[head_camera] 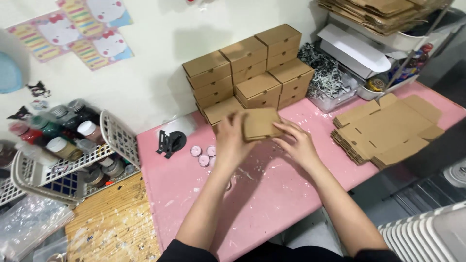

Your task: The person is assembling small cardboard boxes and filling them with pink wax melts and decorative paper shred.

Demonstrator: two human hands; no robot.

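Both my hands hold a small brown cardboard box (pixel 259 122) just above the pink table (pixel 272 194). My left hand (pixel 230 140) grips its left side, fingers curled over the edge. My right hand (pixel 297 141) presses its right front corner. Right behind the box rises a stack of several closed cardboard boxes (pixel 250 70) against the white wall. Small pink round candles (pixel 203 154) lie on the table beside my left hand.
A pile of flat unfolded box blanks (pixel 388 128) lies at the right. A clear tub of shredded paper (pixel 326 77) stands behind them. A black tape dispenser (pixel 170 142) sits left of the candles. White baskets of jars (pixel 68 145) stand at the left.
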